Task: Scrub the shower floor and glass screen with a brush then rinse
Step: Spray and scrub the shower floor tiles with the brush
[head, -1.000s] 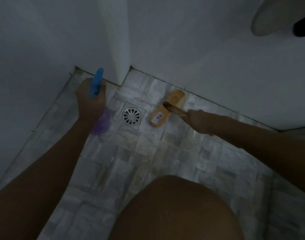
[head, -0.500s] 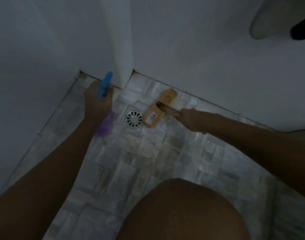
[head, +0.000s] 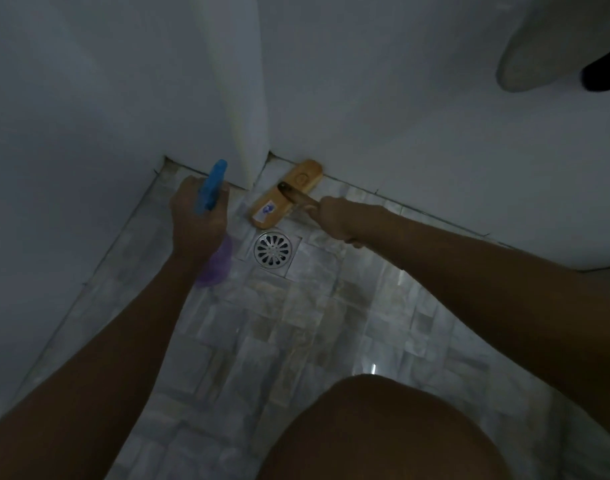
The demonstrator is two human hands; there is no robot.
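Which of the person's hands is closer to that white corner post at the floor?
Left. The left hand, gripping the spray bottle, is at the foot of the white corner post; the right hand, holding the brush, is farther right, past the brush head.

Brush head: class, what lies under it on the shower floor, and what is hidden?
The brush head rests on the tiled floor by the wall, beyond the drain. Its wooden back covers the bristles and the tiles beneath. The right hand grips its handle.

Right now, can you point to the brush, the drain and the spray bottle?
brush [head: 274,199]: head view, wooden back.
drain [head: 273,250]: head view, metal grate.
spray bottle [head: 211,186]: head view, blue trigger top.
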